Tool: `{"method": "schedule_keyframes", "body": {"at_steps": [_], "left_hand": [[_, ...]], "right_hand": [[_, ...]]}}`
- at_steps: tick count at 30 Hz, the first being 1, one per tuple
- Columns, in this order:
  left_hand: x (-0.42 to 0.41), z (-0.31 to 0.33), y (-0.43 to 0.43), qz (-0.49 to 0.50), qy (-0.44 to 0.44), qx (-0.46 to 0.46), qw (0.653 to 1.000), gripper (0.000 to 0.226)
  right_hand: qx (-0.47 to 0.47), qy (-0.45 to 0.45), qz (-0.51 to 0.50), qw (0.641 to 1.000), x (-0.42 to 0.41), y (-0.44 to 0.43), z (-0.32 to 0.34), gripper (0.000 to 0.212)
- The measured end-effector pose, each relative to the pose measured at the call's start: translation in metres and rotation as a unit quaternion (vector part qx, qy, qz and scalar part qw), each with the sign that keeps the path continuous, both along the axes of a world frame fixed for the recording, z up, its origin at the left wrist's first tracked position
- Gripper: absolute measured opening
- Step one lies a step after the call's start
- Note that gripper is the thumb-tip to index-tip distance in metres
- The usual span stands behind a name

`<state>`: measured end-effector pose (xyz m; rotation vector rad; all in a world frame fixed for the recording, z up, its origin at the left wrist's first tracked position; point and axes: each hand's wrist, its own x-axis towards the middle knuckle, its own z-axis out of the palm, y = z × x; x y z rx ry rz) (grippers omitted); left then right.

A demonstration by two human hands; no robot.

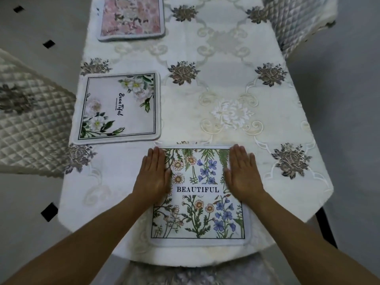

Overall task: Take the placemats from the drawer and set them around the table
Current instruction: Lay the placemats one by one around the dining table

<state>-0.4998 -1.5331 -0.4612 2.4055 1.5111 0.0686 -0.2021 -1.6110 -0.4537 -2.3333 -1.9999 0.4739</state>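
Your left hand point(153, 177) lies flat and open, palm down, fingers together, on the left edge of the wildflower placemat point(198, 202). Your right hand point(242, 173) mirrors it on the right edge, equally flat and open, gripping nothing. Both sets of fingertips reach almost to the mat's far border, and both bare forearms run back toward you across its near corners.

Between your hands the mat shows daisies, blue blossoms and green ferns, with the printed word BEAUTIFUL on a white band level with your wrists. The mat rests squarely at the near end of the table point(287, 204), its near edge close to the table's rounded end.

Beyond your left hand and to its left lies a second placemat, the white-rose placemat point(117, 108), lettered "Beautiful" in script and set along the table's left side. Farther off in the same direction, a pink floral placemat point(131, 17) lies along that side, partly cut off by the top of the view.

All three mats rest on an embroidered white tablecloth point(226, 83) with grey flower motifs. A quilted chair point(30, 124) stands to the left of your left hand, another quilted chair back point(298, 23) far beyond your right hand, and a cushioned seat point(195, 272) beneath your forearms.
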Motion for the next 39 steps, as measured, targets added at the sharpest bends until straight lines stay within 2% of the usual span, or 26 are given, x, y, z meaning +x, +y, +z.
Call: {"method": "schedule_keyframes", "body": {"at_steps": [4, 7, 13, 16, 18, 19, 22, 26, 30, 33, 39], "left_hand": [[-0.027, -0.001, -0.088, -0.041, -0.024, 0.023, 0.999, 0.06], [-0.036, 0.002, -0.127, -0.017, 0.002, -0.019, 1.0, 0.061], [-0.04, 0.025, -0.115, -0.061, 0.085, -0.025, 0.994, 0.055], [-0.038, 0.072, -0.097, -0.079, 0.076, -0.022, 0.994, 0.034], [-0.038, 0.109, -0.082, -0.084, 0.051, 0.011, 0.995, 0.027], [-0.04, 0.127, -0.075, -0.078, 0.032, 0.032, 0.996, 0.026], [-0.057, 0.173, -0.061, -0.054, -0.009, 0.092, 0.994, 0.02], [-0.11, 0.22, -0.064, 0.007, -0.025, 0.133, 0.991, 0.015], [-0.181, 0.242, -0.083, 0.086, -0.003, 0.143, 0.986, 0.025], [-0.237, 0.25, -0.101, 0.136, 0.008, 0.144, 0.98, 0.023], [-0.369, 0.249, -0.115, 0.23, 0.003, 0.134, 0.964, 0.022]], "right_hand": [[-0.019, 0.046, -0.038, 0.998, -0.041, -0.111, 0.007, 0.066], [-0.059, 0.035, -0.06, 0.996, -0.058, -0.158, 0.013, 0.064], [-0.12, -0.056, -0.069, 0.989, -0.068, -0.14, 0.051, 0.064], [-0.153, -0.076, -0.049, 0.984, -0.079, -0.113, 0.105, 0.034], [-0.125, -0.053, -0.055, 0.989, -0.087, -0.094, 0.14, 0.014], [-0.097, -0.039, -0.055, 0.993, -0.091, -0.086, 0.156, 0.012], [-0.013, -0.007, -0.017, 1.0, -0.11, -0.06, 0.195, 0.016], [0.051, 0.009, 0.077, 0.996, -0.156, -0.028, 0.238, 0.02], [0.087, 0.028, 0.152, 0.984, -0.226, -0.008, 0.251, 0.022], [0.085, 0.048, 0.194, 0.976, -0.287, -0.005, 0.254, 0.024], [0.091, 0.029, 0.283, 0.954, -0.424, 0.029, 0.264, 0.019]]}}
